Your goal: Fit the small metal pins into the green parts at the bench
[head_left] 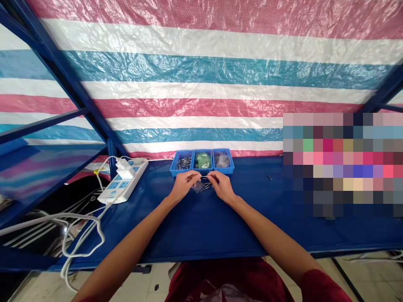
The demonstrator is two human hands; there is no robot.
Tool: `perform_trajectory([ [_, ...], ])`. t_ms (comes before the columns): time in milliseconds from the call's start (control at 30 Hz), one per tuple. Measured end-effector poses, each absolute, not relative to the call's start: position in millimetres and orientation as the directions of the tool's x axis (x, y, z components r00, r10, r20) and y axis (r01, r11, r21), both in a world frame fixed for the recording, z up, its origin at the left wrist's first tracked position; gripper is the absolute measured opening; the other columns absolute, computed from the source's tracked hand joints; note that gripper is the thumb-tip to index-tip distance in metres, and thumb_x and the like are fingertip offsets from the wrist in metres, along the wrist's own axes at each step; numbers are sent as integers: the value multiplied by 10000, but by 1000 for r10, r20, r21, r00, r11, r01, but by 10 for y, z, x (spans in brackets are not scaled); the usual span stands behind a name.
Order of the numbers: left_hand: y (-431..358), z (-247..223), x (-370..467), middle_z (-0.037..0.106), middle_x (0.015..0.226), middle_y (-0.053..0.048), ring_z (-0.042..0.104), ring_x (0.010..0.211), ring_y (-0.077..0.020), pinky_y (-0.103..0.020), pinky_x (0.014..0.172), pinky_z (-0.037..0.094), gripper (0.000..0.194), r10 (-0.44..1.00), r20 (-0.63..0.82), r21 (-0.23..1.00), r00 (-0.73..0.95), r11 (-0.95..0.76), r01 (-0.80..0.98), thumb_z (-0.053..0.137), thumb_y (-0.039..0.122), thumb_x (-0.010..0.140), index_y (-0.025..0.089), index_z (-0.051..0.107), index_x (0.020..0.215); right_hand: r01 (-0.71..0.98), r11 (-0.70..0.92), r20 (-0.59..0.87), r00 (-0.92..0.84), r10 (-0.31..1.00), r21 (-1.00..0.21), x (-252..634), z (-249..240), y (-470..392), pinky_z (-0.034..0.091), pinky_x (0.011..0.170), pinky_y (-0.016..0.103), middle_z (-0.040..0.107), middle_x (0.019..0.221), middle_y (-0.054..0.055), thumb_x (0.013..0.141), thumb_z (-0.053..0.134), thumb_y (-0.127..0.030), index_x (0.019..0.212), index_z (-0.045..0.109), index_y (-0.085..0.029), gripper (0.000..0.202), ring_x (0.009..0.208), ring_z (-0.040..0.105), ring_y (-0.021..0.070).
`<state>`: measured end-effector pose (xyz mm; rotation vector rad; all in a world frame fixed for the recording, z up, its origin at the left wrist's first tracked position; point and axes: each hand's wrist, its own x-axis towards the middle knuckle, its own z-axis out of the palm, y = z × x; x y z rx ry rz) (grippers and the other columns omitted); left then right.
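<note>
My left hand (pixel 186 184) and my right hand (pixel 222 185) meet in front of three blue bins, fingertips pinched on the two ends of a small thin metallic piece (pixel 204 176). Below it on the blue table lie several dark slender metal pieces (pixel 206 187) and a clear plastic bag (pixel 197 187). The left bin (pixel 173 168) holds many thin metal pieces, the middle bin (pixel 203 171) has green-tinted bags, and the right bin (pixel 231 168) contains clear bags. The held piece is too small to identify.
A white power strip (pixel 121 184) with a plugged-in adapter (pixel 125 169) and loose white cables (pixel 101 228) occupies the table's left side. One small dark piece (pixel 269 177) lies to the right. Blue frame posts and a striped tarp (pixel 201 92) stand behind; the far right is pixelated.
</note>
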<state>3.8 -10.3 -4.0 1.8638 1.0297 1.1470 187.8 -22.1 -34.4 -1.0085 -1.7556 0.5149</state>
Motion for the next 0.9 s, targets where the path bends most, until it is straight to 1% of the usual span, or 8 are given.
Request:
perform_trajectory([
  [67,-85,-77,48,656,647,-16,519,468,-93,-199,438,429,273,901,346,888,263,-405,219,674,406,775,143,701,845,398,557,553,-138,822,-729,1881,-353,-210,459,626,263,629,703,31,941,430,-392,911,635,-187,292,650,598,165],
  [133,-77,-107,64,663,639,-22,512,452,-92,-203,420,421,276,909,347,899,232,-392,193,711,397,741,139,718,838,396,553,552,-130,824,-733,1883,-362,-202,458,629,262,627,693,30,941,430,-396,906,636,-187,296,657,601,167],
  [367,-129,-93,121,673,726,-40,537,481,-91,-203,422,432,250,886,426,886,185,-450,117,712,388,749,142,718,798,399,565,552,-161,818,-722,1863,-376,-210,475,645,264,655,741,45,940,421,-412,910,654,-190,324,688,617,172],
  [500,-161,-64,96,673,732,-36,577,519,-101,-197,477,462,249,871,456,846,182,-487,217,620,386,830,144,676,853,418,543,540,-138,830,-728,1866,-362,-224,481,641,267,673,777,54,944,416,-399,1003,659,-190,326,711,634,180],
  [600,-158,-73,45,694,774,-34,583,528,-96,-203,537,478,246,828,514,728,225,-560,395,529,371,888,159,654,886,425,526,531,-118,839,-737,1878,-353,-224,483,641,271,676,788,57,952,396,-387,1051,653,-192,337,731,644,188],
  [700,-128,-89,-11,702,756,-31,595,564,-110,-213,602,484,270,756,575,532,312,-635,560,460,357,921,174,659,922,427,523,526,-121,842,-738,1885,-349,-223,485,640,274,675,782,56,955,384,-390,1051,654,-197,346,742,647,193],
  [800,-68,-72,-74,719,873,-66,658,761,-159,-251,748,493,288,666,663,365,342,-686,629,440,328,940,173,671,1015,421,525,524,-129,842,-739,1883,-341,-232,486,644,272,673,783,57,956,381,-388,1050,654,-194,348,748,647,192],
  [900,37,-43,-160,712,962,-83,659,874,-180,-274,829,474,298,634,720,305,283,-656,691,428,308,959,183,667,1088,408,529,526,-131,841,-744,1876,-325,-247,485,651,271,672,793,60,957,379,-382,1033,655,-183,348,750,644,188],
])
